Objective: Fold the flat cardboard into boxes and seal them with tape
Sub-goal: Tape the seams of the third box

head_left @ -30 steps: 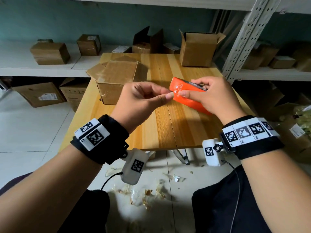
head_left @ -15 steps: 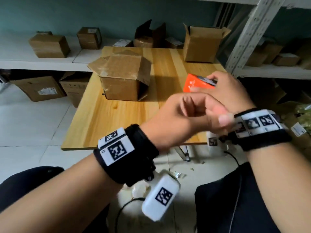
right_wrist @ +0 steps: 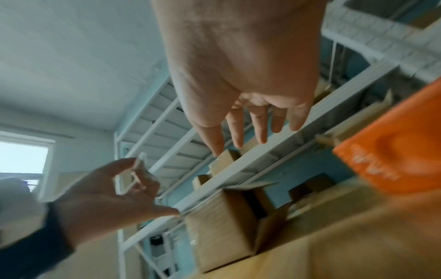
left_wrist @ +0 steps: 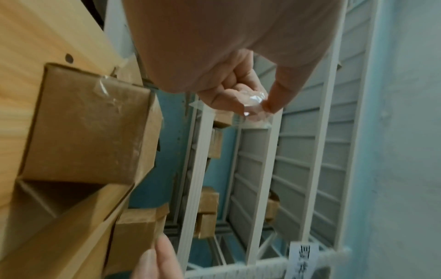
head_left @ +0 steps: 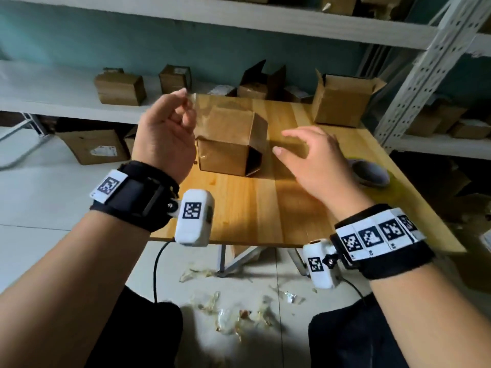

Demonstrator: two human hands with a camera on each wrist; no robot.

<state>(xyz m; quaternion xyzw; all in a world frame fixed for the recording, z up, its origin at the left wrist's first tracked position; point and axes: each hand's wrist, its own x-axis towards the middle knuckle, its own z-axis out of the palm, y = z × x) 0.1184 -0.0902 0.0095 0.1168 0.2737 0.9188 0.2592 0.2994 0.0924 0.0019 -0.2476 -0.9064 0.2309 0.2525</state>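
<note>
Item: strip of clear tape [head_left: 195, 112], hanging pinched in the left grip [head_left: 166, 136] (thumb and forefinger closing on its top end), draping in front of the cardboard box [head_left: 228, 144]. Box is sitting on the bench [head_left: 252, 208], just beyond that grip. Right grip [head_left: 316, 160] is hovering with fingers spread, beside the box. Orange tape dispenser [right_wrist: 393, 151] is lying right of it.

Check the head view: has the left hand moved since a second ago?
Yes. The left hand, pinching a strip of clear tape, now sits left of the cardboard box; earlier it was in front of the box, meeting the right hand.
</note>
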